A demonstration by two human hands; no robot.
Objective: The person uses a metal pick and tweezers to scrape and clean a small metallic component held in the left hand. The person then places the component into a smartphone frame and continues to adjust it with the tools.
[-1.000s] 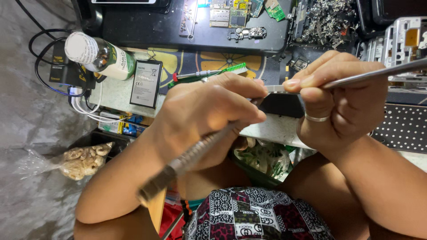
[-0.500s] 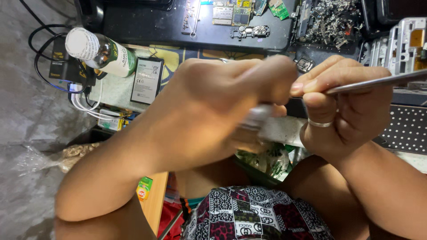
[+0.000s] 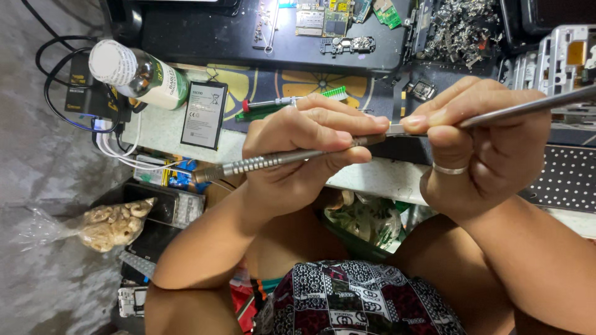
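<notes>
Left hand point(image 3: 298, 155) closed round a metal tool point(image 3: 261, 162) with a knurled grip, fingers curled over the shaft. Right hand point(image 3: 478, 146) pinches a second thin metal tool point(image 3: 528, 108), thumb and fingers shut on it, ring on one finger. Tool tips meet between the hands, above the bench point(image 3: 385, 177) edge. Beyond the left hand: toothbrush point(image 3: 310, 99), flat battery point(image 3: 203, 115), then a capped bottle point(image 3: 138, 74) lying on its side, contents unclear. Below-left of it, a plastic bag point(image 3: 108, 226) holding pale lumps on the floor.

Bottle point(image 3: 139, 74) left of battery point(image 3: 203, 115); toothbrush point(image 3: 292, 102) right, perhaps touching mat.
</notes>
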